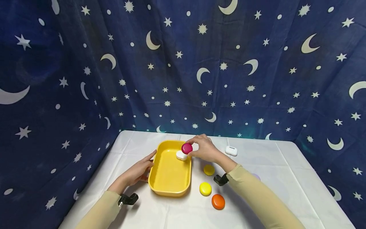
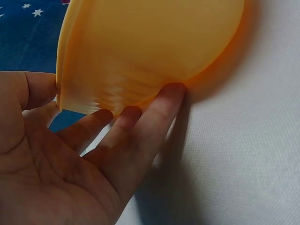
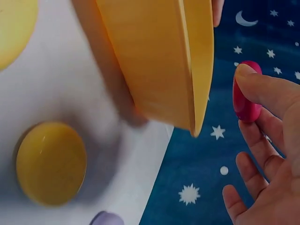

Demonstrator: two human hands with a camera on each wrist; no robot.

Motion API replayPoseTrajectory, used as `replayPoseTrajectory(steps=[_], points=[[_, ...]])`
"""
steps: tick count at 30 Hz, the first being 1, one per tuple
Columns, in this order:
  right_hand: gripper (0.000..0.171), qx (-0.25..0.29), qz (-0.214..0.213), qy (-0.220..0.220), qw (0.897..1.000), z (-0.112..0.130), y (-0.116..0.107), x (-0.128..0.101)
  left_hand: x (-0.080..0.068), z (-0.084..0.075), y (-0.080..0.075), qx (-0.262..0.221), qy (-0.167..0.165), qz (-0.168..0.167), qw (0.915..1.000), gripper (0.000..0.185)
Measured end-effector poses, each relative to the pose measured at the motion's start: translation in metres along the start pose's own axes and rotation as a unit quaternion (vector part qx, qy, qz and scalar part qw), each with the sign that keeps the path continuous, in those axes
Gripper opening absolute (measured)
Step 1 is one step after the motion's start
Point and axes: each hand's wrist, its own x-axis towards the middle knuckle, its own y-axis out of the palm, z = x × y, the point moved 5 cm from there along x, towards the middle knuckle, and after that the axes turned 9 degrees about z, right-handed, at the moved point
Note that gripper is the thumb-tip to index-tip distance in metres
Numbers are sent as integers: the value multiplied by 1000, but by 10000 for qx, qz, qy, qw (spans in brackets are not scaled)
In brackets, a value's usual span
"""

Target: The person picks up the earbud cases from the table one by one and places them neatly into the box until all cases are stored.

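- Nearest us on the white worktop (image 1: 274,178), an orange disc (image 1: 218,201) lies well short of our right hand's fingers, with a yellow disc (image 1: 205,189) just beyond it and a darker yellow disc (image 1: 209,170) beyond that, below our right wrist.
- Our left hand (image 1: 139,170) rests with straight, relaxed fingers (image 2: 159,110) against the outer left wall of the yellow tray (image 1: 168,184); the fingertips touch the wall near its base and curl round nothing.
- Our right hand (image 1: 203,148) holds a magenta disc (image 1: 187,148), pinched between thumb and fingertips (image 3: 253,79), above the far right part of the tray, by its right rim.
- Just under that disc and the fingertips, a white disc (image 1: 181,155) lies in the tray against its right wall.
- To the right of our right hand, a small white case (image 1: 231,150) sits on the worktop, apart from the fingers.
- Farthest off hangs a dark blue cloth (image 1: 183,63) printed with stars and moons.
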Motion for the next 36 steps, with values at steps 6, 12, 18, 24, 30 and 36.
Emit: replayPoseTrajectory(steps=[6,12,18,24,30,36], points=[[47,-657,356,-164,9971,14,18,13,0,0,0,-26,17,37,10000,68],[45,-1125,728,-214,9907,22,35,21,1,1,-1,-17,-42,40,10000,68],[45,-1426,874,-223,9857,26,42,24,1,1,-1,-80,-40,43,10000,67],[45,-1811,1006,-222,9780,25,49,25,1,0,0,-99,-22,53,9999,67],[59,-1761,1053,-180,9786,23,48,23,1,1,0,-121,-35,70,9999,67],[63,-1556,884,-60,9838,18,38,20,3,2,-1,-36,-46,32,10000,66]])
